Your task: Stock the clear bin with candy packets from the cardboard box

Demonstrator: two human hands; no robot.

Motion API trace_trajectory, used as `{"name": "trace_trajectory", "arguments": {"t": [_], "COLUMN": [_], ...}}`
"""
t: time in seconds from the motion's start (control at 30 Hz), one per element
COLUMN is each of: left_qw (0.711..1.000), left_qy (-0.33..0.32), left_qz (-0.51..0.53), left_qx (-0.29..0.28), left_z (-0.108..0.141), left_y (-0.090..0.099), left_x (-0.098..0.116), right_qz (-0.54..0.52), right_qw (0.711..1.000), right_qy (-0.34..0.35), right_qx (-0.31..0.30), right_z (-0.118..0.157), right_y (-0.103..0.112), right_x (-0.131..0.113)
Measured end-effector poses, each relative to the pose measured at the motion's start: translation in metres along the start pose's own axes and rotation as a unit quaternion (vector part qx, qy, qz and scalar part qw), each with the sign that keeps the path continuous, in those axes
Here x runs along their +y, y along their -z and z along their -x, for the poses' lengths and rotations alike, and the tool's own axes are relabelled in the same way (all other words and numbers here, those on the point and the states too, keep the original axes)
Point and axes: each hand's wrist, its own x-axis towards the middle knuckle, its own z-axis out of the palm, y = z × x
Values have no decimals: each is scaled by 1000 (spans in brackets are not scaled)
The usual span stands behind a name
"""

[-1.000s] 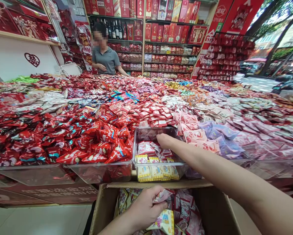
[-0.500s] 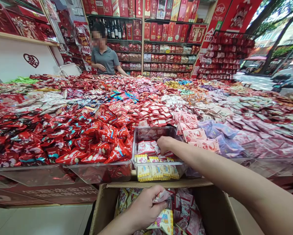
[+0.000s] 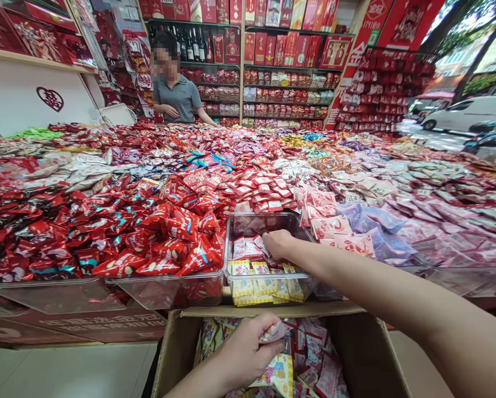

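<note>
We locate the small flat plastic sachets, white with yellow checked edging (image 3: 277, 375), in the left hand (image 3: 250, 351), above the open brown cardboard carton (image 3: 168, 356); a crumpled pinkish-white plastic sachet (image 3: 275, 333) is pinched between its thumb and forefinger. The left hand is closed around this bundle; we judge that a loose grip low on the wrappers serves best, since thin film creases readily. At twelve o'clock from it stands the clear rectangular plastic tray (image 3: 268, 276), where matching yellow-edged sachets line the front wall and pink-and-white sachets (image 3: 248, 247) lie just behind. The right hand (image 3: 277, 243) reaches into the tray from four o'clock, fingers curled down and narrow; its fingertips are hidden, so we cannot tell whether it grips a sachet. For sound work inside the tray, we advise light fingertip pressure, sachets overlapped with faces the same way, and the wrist clear of the rim. At nine o'clock from the tray we note plump glossy red foil packets (image 3: 181, 226); at three o'clock, translucent lilac plastic packets (image 3: 382, 243), which the right forearm should not brush. Beyond, at eleven o'clock, stands a person in a grey collared shirt (image 3: 177, 100).
</note>
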Motion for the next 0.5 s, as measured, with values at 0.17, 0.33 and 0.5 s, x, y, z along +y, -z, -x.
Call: {"name": "trace_trajectory", "arguments": {"t": [0.17, 0.33, 0.5], "left_qw": [1000, 1000, 1000], "left_qy": [3, -2, -2], "left_qz": [-17, -15, -19], "left_qx": [-3, -1, -1], "left_z": [0, 0, 1], "left_y": [1, 1, 1], "left_x": [1, 0, 1], "right_qz": [-22, -41, -55], "right_qw": [999, 997, 996], "right_qy": [-29, -43, -52], "right_qx": [36, 46, 49], "right_z": [0, 2, 5], "right_y": [-2, 4, 8], "right_x": [1, 3, 8]}}
